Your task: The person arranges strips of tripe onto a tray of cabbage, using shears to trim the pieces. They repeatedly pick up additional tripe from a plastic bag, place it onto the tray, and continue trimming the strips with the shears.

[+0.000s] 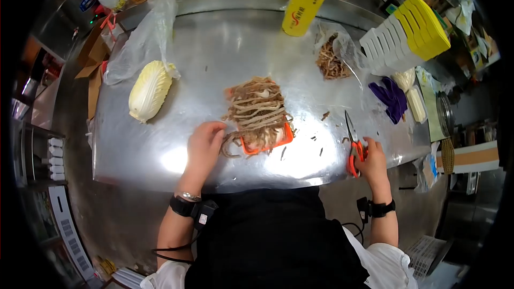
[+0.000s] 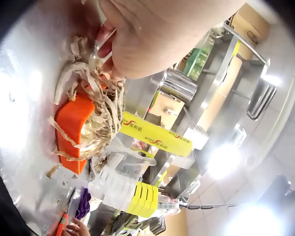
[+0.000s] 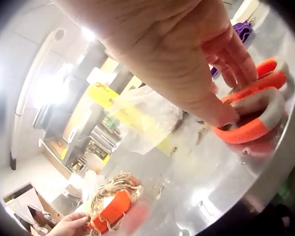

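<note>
My left hand is at the left side of a heap of thin brown dried strips, its fingers loosely bent and their tips right at the loose strands. The strips lie over an orange tray, whose corner sticks out at the front right. In the left wrist view the tray wall shows below the tangled strips. My right hand holds the orange-handled scissors by the handles, at the table's front right. In the right wrist view, thumb and fingers lie about the grey-and-orange handle loops. The blades point away from me.
A napa cabbage and a plastic bag lie at left. Behind stand a yellow cling-film roll, a bag of brown strips and stacked boxes. A purple cloth lies beyond the scissors. Small scraps dot the metal table.
</note>
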`<action>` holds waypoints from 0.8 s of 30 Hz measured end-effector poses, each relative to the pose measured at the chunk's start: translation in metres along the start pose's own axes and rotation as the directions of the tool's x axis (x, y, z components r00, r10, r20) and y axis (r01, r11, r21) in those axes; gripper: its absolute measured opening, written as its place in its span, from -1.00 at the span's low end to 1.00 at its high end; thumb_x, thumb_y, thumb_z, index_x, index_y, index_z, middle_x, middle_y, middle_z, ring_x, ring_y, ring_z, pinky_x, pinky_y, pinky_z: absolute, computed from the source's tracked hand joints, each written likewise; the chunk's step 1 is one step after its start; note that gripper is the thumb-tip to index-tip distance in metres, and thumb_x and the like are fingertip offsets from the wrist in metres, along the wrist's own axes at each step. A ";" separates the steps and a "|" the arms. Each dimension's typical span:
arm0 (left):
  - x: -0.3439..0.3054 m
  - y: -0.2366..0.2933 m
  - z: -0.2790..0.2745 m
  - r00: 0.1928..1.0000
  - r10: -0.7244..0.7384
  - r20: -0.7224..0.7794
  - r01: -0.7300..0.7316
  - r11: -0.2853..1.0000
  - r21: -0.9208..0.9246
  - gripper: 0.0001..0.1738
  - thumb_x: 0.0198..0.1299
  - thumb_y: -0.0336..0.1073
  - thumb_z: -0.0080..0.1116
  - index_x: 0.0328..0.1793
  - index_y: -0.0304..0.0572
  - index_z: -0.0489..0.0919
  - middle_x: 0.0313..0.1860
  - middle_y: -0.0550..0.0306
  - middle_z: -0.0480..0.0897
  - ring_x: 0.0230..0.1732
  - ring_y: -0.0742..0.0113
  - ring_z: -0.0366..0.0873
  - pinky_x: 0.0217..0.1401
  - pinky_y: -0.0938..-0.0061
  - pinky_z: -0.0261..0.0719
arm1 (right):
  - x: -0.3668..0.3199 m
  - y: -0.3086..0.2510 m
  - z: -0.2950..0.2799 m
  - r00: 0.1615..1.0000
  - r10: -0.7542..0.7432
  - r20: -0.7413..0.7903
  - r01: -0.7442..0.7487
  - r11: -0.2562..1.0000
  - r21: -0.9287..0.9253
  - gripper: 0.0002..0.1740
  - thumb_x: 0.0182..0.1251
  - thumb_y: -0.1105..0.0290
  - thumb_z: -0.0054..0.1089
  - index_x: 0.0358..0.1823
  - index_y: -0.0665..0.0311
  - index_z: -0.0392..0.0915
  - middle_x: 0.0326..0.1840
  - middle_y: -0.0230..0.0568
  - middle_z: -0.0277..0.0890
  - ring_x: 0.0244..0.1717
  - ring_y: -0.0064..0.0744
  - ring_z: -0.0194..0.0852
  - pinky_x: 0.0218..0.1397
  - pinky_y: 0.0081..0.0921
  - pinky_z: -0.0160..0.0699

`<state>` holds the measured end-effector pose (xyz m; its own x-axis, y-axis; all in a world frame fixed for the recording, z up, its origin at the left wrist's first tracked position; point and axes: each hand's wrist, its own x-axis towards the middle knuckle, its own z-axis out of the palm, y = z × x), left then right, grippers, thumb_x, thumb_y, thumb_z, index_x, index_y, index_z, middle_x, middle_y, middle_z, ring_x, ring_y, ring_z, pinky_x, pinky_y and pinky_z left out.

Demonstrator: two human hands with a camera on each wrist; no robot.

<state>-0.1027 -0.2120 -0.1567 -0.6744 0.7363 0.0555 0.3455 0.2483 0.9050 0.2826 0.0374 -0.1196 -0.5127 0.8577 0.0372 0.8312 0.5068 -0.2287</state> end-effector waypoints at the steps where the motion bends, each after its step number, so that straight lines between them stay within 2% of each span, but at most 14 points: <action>1: -0.001 -0.001 0.001 1.000 0.008 0.001 -0.008 1.000 0.028 -0.80 0.31 -0.40 0.23 0.03 -0.21 0.68 -0.06 -0.04 0.72 0.02 -0.02 0.68 0.12 0.24 0.60 | -0.007 0.006 0.002 1.000 0.006 -0.002 -0.006 1.000 -0.016 -0.33 0.04 0.44 0.44 0.27 0.27 0.50 -0.07 0.03 0.55 -0.15 0.03 0.64 -0.07 -0.15 0.65; 2: -0.002 -0.002 0.001 1.000 0.013 0.003 -0.013 0.998 0.053 -0.80 0.31 -0.39 0.24 0.03 -0.21 0.68 -0.06 -0.04 0.73 0.02 -0.02 0.68 0.12 0.24 0.61 | -0.013 0.009 0.003 1.000 0.013 -0.003 -0.013 0.999 -0.035 -0.31 0.03 0.40 0.46 0.28 0.26 0.50 -0.08 0.03 0.55 -0.14 0.04 0.65 -0.06 -0.14 0.65; 3: -0.003 -0.004 0.001 0.998 0.051 0.034 -0.054 0.993 0.109 -0.78 0.39 -0.45 0.22 0.12 -0.28 0.68 -0.04 0.08 0.72 -0.04 0.37 0.66 0.04 0.48 0.62 | -0.019 0.006 -0.002 0.995 0.097 0.031 -0.095 0.994 -0.056 -0.31 0.02 0.40 0.46 0.28 0.24 0.51 -0.12 0.00 0.57 -0.17 0.07 0.65 -0.09 -0.13 0.66; 6: -0.004 0.002 0.006 0.997 0.076 0.032 -0.078 0.994 0.071 -0.75 0.33 -0.43 0.29 0.11 -0.24 0.68 -0.04 0.06 0.73 -0.03 0.29 0.67 0.06 0.43 0.62 | -0.029 0.014 -0.002 0.998 0.050 0.023 -0.047 0.991 -0.122 -0.32 0.11 0.39 0.46 0.31 0.30 0.48 -0.15 -0.04 0.65 -0.22 -0.02 0.70 -0.19 -0.17 0.67; 7: -0.005 0.015 0.005 0.995 0.090 0.030 -0.092 0.993 0.072 -0.70 0.24 -0.42 0.37 0.10 -0.20 0.69 -0.04 0.04 0.73 -0.02 0.16 0.67 0.09 0.37 0.62 | -0.034 0.014 -0.006 0.979 0.171 0.112 -0.183 0.977 0.106 -0.34 0.15 0.39 0.46 0.32 0.32 0.48 -0.15 -0.05 0.67 -0.22 -0.06 0.72 -0.19 -0.20 0.69; 8: -0.004 0.016 0.005 0.993 0.108 0.040 -0.112 0.989 0.094 -0.71 0.21 -0.42 0.38 0.07 -0.20 0.69 -0.06 0.05 0.73 -0.02 0.13 0.66 0.09 0.36 0.61 | -0.038 0.014 -0.013 0.939 0.263 0.220 -0.324 0.892 0.314 -0.36 0.19 0.38 0.46 0.32 0.34 0.48 -0.15 -0.07 0.69 -0.22 -0.11 0.74 -0.20 -0.24 0.71; 9: -0.003 0.017 0.006 0.991 0.126 0.049 -0.131 0.985 0.116 -0.72 0.19 -0.42 0.39 0.04 -0.20 0.68 -0.07 0.05 0.73 -0.03 0.10 0.66 0.10 0.34 0.61 | -0.040 0.013 -0.020 0.884 0.319 0.342 -0.457 0.744 0.487 -0.37 0.24 0.38 0.46 0.33 0.36 0.48 -0.14 -0.08 0.71 -0.22 -0.15 0.76 -0.20 -0.27 0.73; 11: -0.002 0.018 0.007 0.989 0.134 0.067 -0.142 0.980 0.141 -0.74 0.15 -0.43 0.41 -0.02 -0.20 0.67 -0.10 0.06 0.72 -0.04 0.07 0.65 0.08 0.32 0.61 | -0.052 0.001 -0.022 0.828 0.300 0.473 -0.558 0.369 0.743 -0.41 0.31 0.39 0.43 0.33 0.38 0.48 -0.11 -0.07 0.71 -0.21 -0.21 0.77 -0.16 -0.31 0.77; 12: -0.001 0.019 0.008 0.990 0.124 0.073 -0.134 0.981 0.141 -0.76 0.15 -0.44 0.41 -0.06 -0.20 0.67 -0.12 0.06 0.71 -0.05 0.07 0.65 0.05 0.32 0.62 | -0.058 -0.004 -0.022 0.804 0.265 0.532 -0.579 0.146 0.802 -0.44 0.34 0.40 0.41 0.33 0.40 0.48 -0.09 -0.06 0.72 -0.20 -0.24 0.77 -0.13 -0.33 0.79; 13: -0.001 0.019 0.009 0.990 0.114 0.079 -0.124 0.982 0.141 -0.78 0.14 -0.45 0.41 -0.09 -0.20 0.66 -0.14 0.07 0.71 -0.05 0.07 0.65 0.03 0.32 0.63 | -0.064 -0.002 -0.020 0.753 0.160 0.638 -0.651 0.047 0.757 -0.44 0.36 0.44 0.38 0.37 0.34 0.47 -0.03 -0.04 0.71 -0.15 -0.21 0.77 -0.02 -0.29 0.82; 16: -0.004 0.012 0.015 0.980 0.196 0.038 -0.199 0.954 0.223 -0.83 0.14 -0.45 0.40 -0.17 -0.20 0.64 -0.19 0.07 0.70 -0.09 0.09 0.65 -0.05 0.32 0.64 | -0.074 -0.020 -0.006 0.731 0.050 0.680 -0.674 -0.102 0.732 -0.39 0.35 0.47 0.36 0.43 0.33 0.42 0.02 -0.02 0.70 -0.09 -0.18 0.76 -0.03 -0.24 0.82; 19: -0.006 0.016 0.016 0.918 0.396 -0.013 -0.381 0.891 0.247 -0.88 0.16 -0.46 0.38 -0.21 -0.20 0.64 -0.17 0.08 0.72 -0.12 0.10 0.67 -0.10 0.34 0.66 | -0.081 -0.044 -0.019 0.760 -0.032 0.649 -0.649 -0.081 0.756 -0.36 0.32 0.48 0.38 0.44 0.31 0.43 0.06 -0.05 0.69 -0.09 -0.19 0.73 -0.13 -0.26 0.78; 22: -0.005 0.013 0.013 0.921 0.389 -0.018 -0.379 0.907 0.183 -0.86 0.18 -0.47 0.36 -0.16 -0.19 0.62 -0.13 0.06 0.74 -0.14 0.11 0.70 -0.07 0.35 0.66 | -0.078 -0.060 -0.028 0.773 -0.126 0.622 -0.628 -0.001 0.779 -0.33 0.31 0.49 0.40 0.45 0.28 0.41 0.07 -0.04 0.67 -0.13 -0.25 0.70 -0.17 -0.35 0.73; 24: -0.004 0.012 0.014 0.976 0.219 0.020 -0.219 0.964 0.148 -0.81 0.20 -0.46 0.35 -0.09 -0.18 0.61 -0.11 0.05 0.75 -0.12 0.13 0.71 -0.06 0.35 0.66 | -0.067 -0.088 -0.045 0.751 -0.209 0.627 -0.634 0.039 0.772 -0.33 0.31 0.48 0.40 0.45 0.28 0.40 0.03 -0.06 0.67 -0.13 -0.29 0.68 -0.17 -0.37 0.71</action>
<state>-0.0865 -0.2030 -0.1523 -0.5693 0.7853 0.2434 0.5777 0.1714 0.7981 0.2534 -0.0605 -0.0583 -0.6933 0.4840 -0.5339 0.1911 -0.5909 -0.7838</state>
